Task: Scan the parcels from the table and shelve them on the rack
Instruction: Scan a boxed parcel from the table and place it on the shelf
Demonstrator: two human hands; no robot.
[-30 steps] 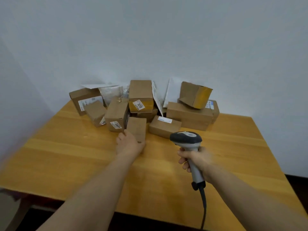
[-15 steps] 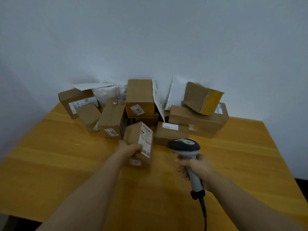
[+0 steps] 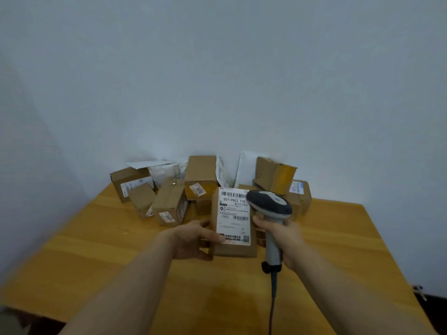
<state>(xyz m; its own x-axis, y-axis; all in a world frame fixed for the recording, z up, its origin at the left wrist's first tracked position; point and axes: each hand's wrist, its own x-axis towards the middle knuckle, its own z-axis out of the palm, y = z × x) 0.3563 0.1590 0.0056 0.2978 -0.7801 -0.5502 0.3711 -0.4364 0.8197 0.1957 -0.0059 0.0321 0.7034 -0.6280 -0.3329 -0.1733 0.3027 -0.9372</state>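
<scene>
Pinching the box (image 3: 233,222) by its lower left edge above the table (image 3: 96,250), the left hand (image 3: 193,240) carries what looks like a light, stiff carton, best held clear of its barcodes, while the right hand (image 3: 284,235) grips the scanner (image 3: 268,204) just beside it.

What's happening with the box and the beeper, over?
Left hand grips parcel, label toward camera. Right hand grips scanner, head at label's corner. Other parcels piled behind.
</scene>
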